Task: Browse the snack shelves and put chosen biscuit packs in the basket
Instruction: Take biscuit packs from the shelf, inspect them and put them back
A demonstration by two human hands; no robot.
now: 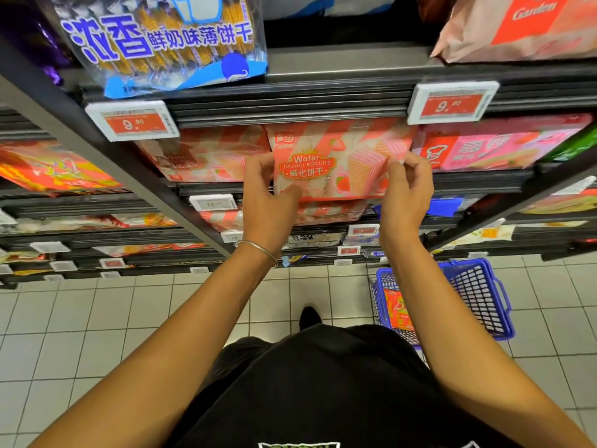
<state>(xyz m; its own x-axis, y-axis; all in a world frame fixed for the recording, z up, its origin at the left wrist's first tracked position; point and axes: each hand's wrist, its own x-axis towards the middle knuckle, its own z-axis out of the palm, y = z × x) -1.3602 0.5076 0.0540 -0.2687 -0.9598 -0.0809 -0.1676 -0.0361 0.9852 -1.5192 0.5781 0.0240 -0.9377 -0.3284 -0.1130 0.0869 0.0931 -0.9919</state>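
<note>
The wafer pack (336,160) is at the shelf (290,105) front, its side edges pinched by the curled fingers of the left hand (268,202) and right hand (405,192). Well below the right fingers stands the basket (478,295), holding an orange pack (397,310).

My arms are bare — 1 thin silver bangle (258,248) on my left wrist, a black top (323,383) with white print (298,444), 1 black shoe (309,316).
</note>
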